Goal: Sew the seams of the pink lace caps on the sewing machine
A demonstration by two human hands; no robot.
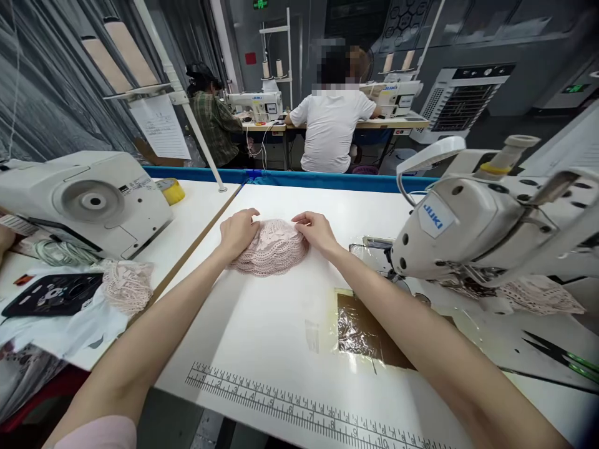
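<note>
A stack of pale pink lace pieces [274,249], with scalloped, layered edges, lies on the white sewing table [262,324]. My left hand [240,232] grips the stack's left side, its fingers curled along the edge and partly hidden. On the opposite side, my right hand [317,231] has its bent fingers and thumb at the upper right edge of the lace. Both forearms reach in from the bottom of the view.
To my right stands a JUKI sewing machine [449,218], with lace beyond it and green-handled scissors [561,355]. A second machine [88,199], yellow tape [171,191] and a phone [53,293] are on the left. Two people sit at machines ahead. A printed ruler [299,405] runs along the front edge.
</note>
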